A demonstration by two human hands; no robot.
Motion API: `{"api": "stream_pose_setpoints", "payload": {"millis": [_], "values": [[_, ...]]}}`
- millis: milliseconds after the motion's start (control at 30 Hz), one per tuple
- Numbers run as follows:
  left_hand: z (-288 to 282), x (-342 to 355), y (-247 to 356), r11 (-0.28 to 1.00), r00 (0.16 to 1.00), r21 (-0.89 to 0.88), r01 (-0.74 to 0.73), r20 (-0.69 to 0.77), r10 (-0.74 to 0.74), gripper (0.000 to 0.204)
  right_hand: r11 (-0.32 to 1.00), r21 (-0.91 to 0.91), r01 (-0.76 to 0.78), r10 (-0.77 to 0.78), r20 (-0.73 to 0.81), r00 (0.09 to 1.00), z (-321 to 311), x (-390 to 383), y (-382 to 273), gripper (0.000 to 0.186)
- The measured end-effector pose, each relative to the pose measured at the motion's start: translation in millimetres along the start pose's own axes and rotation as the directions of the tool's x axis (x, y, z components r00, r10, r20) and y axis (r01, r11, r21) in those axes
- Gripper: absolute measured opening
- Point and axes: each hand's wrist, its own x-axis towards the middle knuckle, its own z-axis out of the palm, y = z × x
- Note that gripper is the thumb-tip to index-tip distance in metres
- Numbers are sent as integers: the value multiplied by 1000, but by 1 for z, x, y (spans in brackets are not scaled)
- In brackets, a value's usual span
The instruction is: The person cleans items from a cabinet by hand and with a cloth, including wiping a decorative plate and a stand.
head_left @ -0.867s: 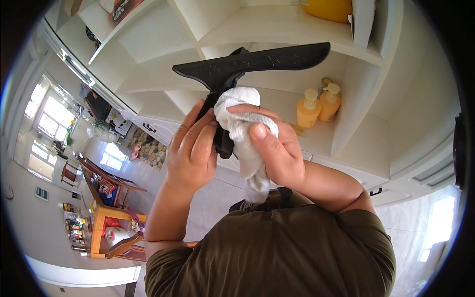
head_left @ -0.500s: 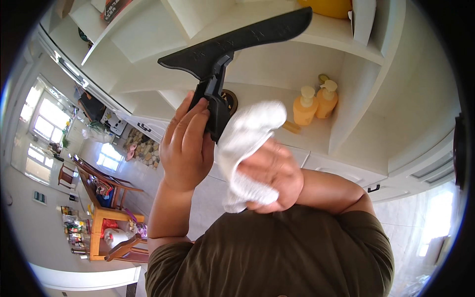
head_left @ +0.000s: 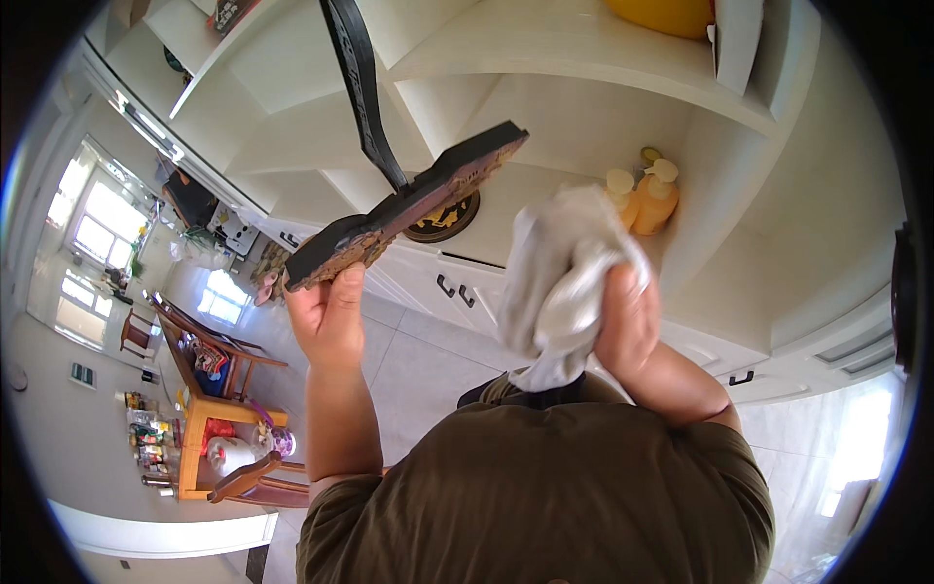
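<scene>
My left hand (head_left: 333, 313) grips one end of a black ornament with a carved brown-gold face (head_left: 413, 202), its thumb on the carved side. A long, thin black piece rises from the ornament's back; its far end runs out of view at the top. To the right, my right hand (head_left: 628, 326) is closed on a white cloth (head_left: 559, 292), which hangs loosely and is apart from the ornament. Behind the ornament, a round black-and-gold piece (head_left: 446, 218) rests on the shelf, partly hidden.
White shelving (head_left: 574, 49) with open compartments stands ahead, with handled cabinet doors (head_left: 428, 282) below. Two orange pump bottles (head_left: 657, 200) stand behind the cloth. A yellow object (head_left: 666, 15) sits on the upper shelf. Wooden chairs (head_left: 248, 365) and a small wooden stand (head_left: 195, 438) are at left.
The ornament has turned in my left hand, so its carved face now shows and the black piece points up. My right hand has moved right and away with the cloth.
</scene>
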Motion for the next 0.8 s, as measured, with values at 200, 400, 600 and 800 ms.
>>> {"api": "stream_pose_setpoints", "payload": {"millis": [200, 400, 600, 800], "values": [[-19, -16, 4, 972, 977, 117, 204, 34, -209, 30, 998, 29, 49, -43, -181, 983, -18, 49, -31, 50], [6, -23, 12, 962, 971, -130, 241, 30, -239, 35, 803, -322, 501, -488, 125, 864, -17, 74, -10, 60], [30, -24, 32, 941, 950, -147, 304, 117, -289, 52, 269, -530, 804, -449, 670, 591, -14, 78, -10, 60], [22, -25, 34, 928, 879, -31, 370, 333, -340, 62, -132, -469, 873, -278, 863, 422, -25, 77, -13, 61]]}}
